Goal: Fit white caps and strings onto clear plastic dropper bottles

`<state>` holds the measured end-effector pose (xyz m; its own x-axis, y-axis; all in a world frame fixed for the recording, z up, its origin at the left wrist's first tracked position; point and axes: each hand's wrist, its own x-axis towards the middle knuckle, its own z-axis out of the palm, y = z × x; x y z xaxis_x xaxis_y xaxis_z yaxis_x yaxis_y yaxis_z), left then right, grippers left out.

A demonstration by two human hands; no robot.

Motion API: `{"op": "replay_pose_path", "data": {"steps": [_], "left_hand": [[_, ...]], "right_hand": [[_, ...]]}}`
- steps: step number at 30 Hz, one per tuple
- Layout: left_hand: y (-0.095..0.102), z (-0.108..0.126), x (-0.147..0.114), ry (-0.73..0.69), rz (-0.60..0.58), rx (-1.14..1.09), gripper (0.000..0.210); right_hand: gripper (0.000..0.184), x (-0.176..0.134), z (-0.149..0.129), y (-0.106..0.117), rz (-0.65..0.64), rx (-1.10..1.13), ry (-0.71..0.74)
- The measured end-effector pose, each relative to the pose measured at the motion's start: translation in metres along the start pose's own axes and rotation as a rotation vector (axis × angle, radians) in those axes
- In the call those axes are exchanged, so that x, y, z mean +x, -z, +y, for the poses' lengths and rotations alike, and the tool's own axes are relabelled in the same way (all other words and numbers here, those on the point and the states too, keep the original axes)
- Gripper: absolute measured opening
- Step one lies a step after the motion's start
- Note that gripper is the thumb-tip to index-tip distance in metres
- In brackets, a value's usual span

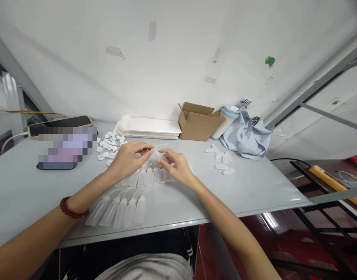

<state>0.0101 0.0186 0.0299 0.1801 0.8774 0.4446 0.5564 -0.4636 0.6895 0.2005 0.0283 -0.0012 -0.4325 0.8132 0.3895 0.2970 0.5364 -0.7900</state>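
Both my hands meet above the middle of the table around one small translucent plastic bottle [160,155] with a thin strap at its top. My left hand [131,156] pinches its upper end between thumb and fingertips. Around the bottle's body, the fingers of my right hand [176,165] are closed. Under my hands lies a row of similar bottles [149,177], partly covered by them. Nearer the table edge several more bottles [122,210] lie side by side, their thin straps curving to the right.
White caps [108,146] are heaped at the left, near two phones [69,149] [60,123]. Small white pieces [222,157] lie at the right. White flat sheets [150,127], a cardboard box [198,124], a cup [226,120] and a blue cloth bag [247,136] line the wall.
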Motion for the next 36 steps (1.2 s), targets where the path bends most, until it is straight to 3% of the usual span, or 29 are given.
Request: {"op": "replay_pose_path", "data": {"steps": [6, 10, 14, 25, 30, 36], "left_hand": [[-0.002, 0.003, -0.005, -0.094, -0.056, 0.075, 0.03], [-0.007, -0.003, -0.007, -0.301, -0.015, 0.139, 0.032], [-0.009, -0.006, -0.008, -0.447, 0.018, 0.183, 0.033], [-0.005, 0.009, -0.011, -0.608, 0.125, 0.406, 0.022], [-0.004, 0.021, -0.02, -0.659, 0.056, 0.474, 0.034], [-0.009, 0.032, -0.045, -0.622, 0.015, 0.443, 0.032]], "right_hand": [[0.032, 0.0, -0.001, 0.0, 0.022, 0.013, -0.027], [0.04, 0.001, -0.003, 0.001, 0.023, 0.034, -0.031], [0.036, 0.001, -0.007, 0.001, 0.066, 0.111, -0.054], [0.044, -0.002, -0.022, -0.007, 0.199, 0.439, -0.228], [0.038, -0.012, -0.037, -0.011, 0.245, 0.456, -0.237], [0.036, -0.043, -0.047, -0.024, 0.234, 0.34, -0.244]]}}
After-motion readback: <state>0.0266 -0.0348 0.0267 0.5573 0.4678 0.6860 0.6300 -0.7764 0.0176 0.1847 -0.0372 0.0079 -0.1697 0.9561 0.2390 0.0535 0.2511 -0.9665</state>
